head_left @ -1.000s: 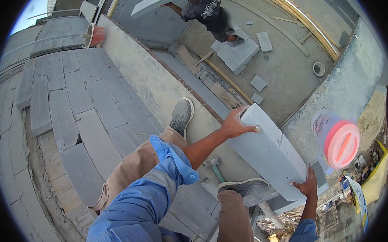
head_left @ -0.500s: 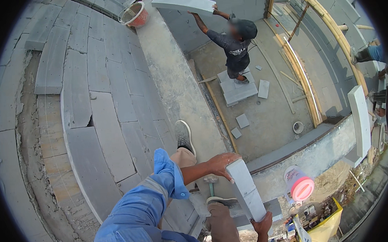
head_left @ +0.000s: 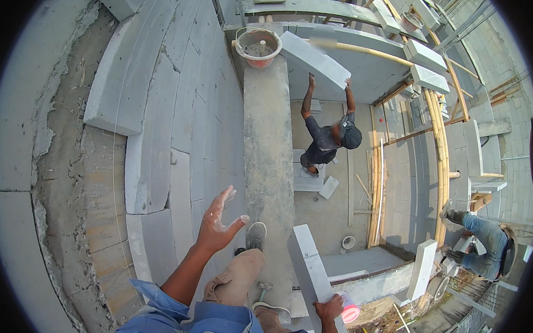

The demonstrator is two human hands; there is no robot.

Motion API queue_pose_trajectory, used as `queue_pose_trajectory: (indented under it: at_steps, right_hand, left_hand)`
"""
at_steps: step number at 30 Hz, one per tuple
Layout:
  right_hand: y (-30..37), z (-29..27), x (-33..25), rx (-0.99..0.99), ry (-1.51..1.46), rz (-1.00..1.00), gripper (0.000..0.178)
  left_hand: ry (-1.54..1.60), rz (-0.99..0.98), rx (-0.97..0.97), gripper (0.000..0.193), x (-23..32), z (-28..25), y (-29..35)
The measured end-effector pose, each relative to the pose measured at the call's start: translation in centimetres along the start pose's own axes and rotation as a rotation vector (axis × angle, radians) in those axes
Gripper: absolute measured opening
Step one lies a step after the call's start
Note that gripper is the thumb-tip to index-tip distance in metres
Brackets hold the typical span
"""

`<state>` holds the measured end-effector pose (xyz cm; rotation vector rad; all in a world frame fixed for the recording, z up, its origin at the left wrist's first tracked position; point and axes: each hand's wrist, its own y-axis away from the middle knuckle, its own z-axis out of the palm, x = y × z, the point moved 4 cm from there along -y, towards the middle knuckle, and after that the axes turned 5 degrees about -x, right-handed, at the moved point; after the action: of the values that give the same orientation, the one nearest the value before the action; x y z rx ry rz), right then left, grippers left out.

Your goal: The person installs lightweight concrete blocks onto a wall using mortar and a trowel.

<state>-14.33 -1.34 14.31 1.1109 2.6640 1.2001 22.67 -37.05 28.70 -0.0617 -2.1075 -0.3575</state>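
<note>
My left hand point(head_left: 218, 223) is raised in front of the block wall, empty, with its fingers spread and pale dust on them. Near the bottom of the view, my right hand point(head_left: 329, 309) grips the lower end of a long light-grey masonry block point(head_left: 310, 266). That block slants at the right edge of the concrete ledge point(head_left: 267, 137) where my feet are; whether it rests on anything there is hidden. Below, a co-worker point(head_left: 325, 137) in dark clothes lifts another long block point(head_left: 316, 60) overhead with both hands, beside the ledge's far end.
A bucket of mortar point(head_left: 258, 46) sits at the ledge's far end. The grey block wall point(head_left: 199, 122) rises on my left. A hammer point(head_left: 263, 290) lies by my feet. Pink-lidded container point(head_left: 349, 310) stands behind my right hand. Bamboo poles point(head_left: 438, 159) and a second person point(head_left: 484, 243) are at right.
My left hand has let go of the block and moved up and left, opening. My right hand keeps its grip. The co-worker's block is nearer the mortar bucket; the view has turned.
</note>
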Motion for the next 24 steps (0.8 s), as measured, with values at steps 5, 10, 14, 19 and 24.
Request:
queue_pose_trajectory:
  at_steps: [5, 10, 14, 19, 24]
  right_hand:
    - [-3.3, -9.8, -6.0, 0.076, -0.029, -0.059, 0.079]
    - [-8.3, -17.4, -14.5, 0.226, -0.097, -0.183, 0.077]
    - [-11.7, -22.9, -21.7, 0.238, -0.154, -0.220, 0.075]
    - [-17.3, -26.5, -30.4, 0.254, -0.201, -0.256, 0.075]
    - [-24.8, -28.9, -39.4, 0.229, -0.202, -0.293, 0.076]
  left_hand:
    - [-0.405, 0.300, 0.563, 0.061, 8.5, -20.6, -3.4]
    - [-0.377, 0.279, 0.683, 0.059, 11.1, -25.9, -7.0]
    - [-0.022, 0.055, 0.452, 0.060, 7.8, -20.9, -11.4]
    - [0.370, -0.452, 0.259, 0.066, -6.9, -11.2, -17.4]
    - [0.354, -0.757, 0.013, 0.069, -17.8, -3.6, -26.3]
